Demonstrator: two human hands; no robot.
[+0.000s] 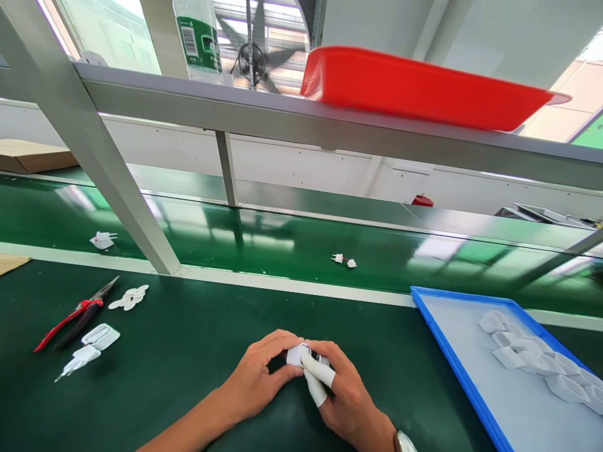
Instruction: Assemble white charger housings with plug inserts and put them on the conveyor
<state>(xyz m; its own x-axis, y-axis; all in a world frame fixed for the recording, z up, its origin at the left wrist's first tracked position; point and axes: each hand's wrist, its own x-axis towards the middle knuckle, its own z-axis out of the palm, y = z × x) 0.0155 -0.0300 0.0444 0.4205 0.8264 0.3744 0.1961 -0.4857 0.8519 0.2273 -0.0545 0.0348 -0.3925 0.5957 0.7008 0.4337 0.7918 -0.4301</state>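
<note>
Both hands meet low in the middle of the head view, over the dark green mat. My left hand [259,378] pinches a small white plastic piece [294,355] between thumb and fingers. On its other side, my right hand [346,392] grips the same piece; white finger cots cover two of its digits. A greyish bit shows at the piece's right end, and the fingers hide much of the rest. A watch [404,441] sits on the right wrist.
At left lie red-and-black pliers [85,312], flat white parts [129,297] and a white plug piece [81,360]. A blue-rimmed tray [464,370] with several white shells [532,355] stands right. Beyond, a green belt [292,251] carries plugs [338,258]. A red bin [414,85] rests on the overhead shelf.
</note>
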